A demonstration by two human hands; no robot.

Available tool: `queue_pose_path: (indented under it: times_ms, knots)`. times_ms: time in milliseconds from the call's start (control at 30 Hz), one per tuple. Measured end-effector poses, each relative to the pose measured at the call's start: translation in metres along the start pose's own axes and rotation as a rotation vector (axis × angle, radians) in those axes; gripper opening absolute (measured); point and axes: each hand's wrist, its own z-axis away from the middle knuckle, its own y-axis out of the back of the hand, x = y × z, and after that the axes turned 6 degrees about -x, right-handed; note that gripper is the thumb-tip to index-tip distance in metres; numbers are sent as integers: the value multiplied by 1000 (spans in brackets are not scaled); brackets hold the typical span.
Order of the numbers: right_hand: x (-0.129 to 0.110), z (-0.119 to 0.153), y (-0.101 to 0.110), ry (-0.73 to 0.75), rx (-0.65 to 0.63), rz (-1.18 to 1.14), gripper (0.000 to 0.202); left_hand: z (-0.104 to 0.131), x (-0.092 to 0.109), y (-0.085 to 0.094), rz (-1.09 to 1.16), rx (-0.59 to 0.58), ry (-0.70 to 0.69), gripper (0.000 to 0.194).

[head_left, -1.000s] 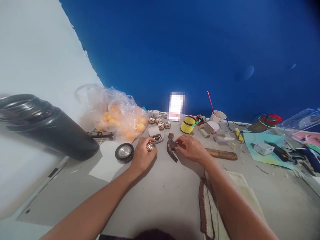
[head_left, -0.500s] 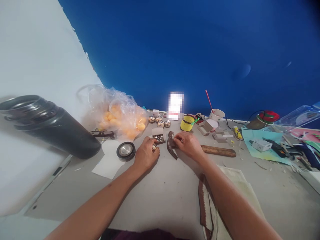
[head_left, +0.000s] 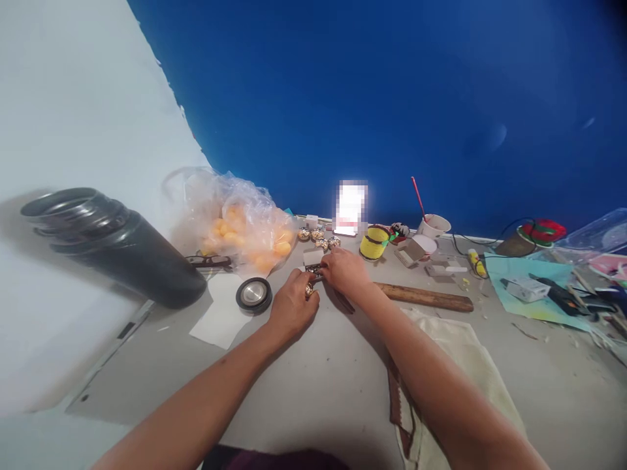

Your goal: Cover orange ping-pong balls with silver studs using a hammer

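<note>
My left hand [head_left: 292, 305] rests on the grey table [head_left: 318, 385] and grips a small shiny studded ball [head_left: 309, 289] between thumb and fingers. My right hand [head_left: 345, 271] reaches left across it, fingertips at a small open box of shiny pins [head_left: 313, 261] just beyond the ball. Whether those fingers pinch a pin is hidden. A hammer lies under my right wrist: its wooden handle [head_left: 426, 297] points right, its dark claw [head_left: 345, 303] shows below the hand, and its head is covered.
A black flask [head_left: 117, 247] lies at left, beside a clear bag of orange balls [head_left: 240, 222], glasses [head_left: 211, 262], a round black lid [head_left: 253, 294] and white paper [head_left: 218, 321]. Several finished shiny balls [head_left: 318, 235], a yellow spool [head_left: 372, 243] and a cup [head_left: 434, 226] stand behind. A cloth [head_left: 460, 365] lies near right.
My right hand left the hammer head and moved left to the pin box. My left hand, still gripping the ball, shifted slightly right toward it.
</note>
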Motion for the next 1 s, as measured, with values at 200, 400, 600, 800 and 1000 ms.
queue_pose_path:
  times_ms: [200, 400, 600, 800, 1000]
  knots:
    - [-3, -3, -4, -1, -32, -11, 25, -1, -2, -2, -4, 4, -16, 25]
    - [0, 1, -5, 14, -19, -34, 26, -1, -1, 0, 16, -9, -10, 25]
    - [13, 3, -6, 6, 123, -284, 17, -1, -2, -1, 24, 1, -10, 25]
    - [11, 2, -13, 53, 167, -387, 12, -1, -2, -2, 27, 5, -13, 28]
    - [17, -2, -18, 83, 228, -561, 15, -2, -2, -1, 66, 27, -20, 29]
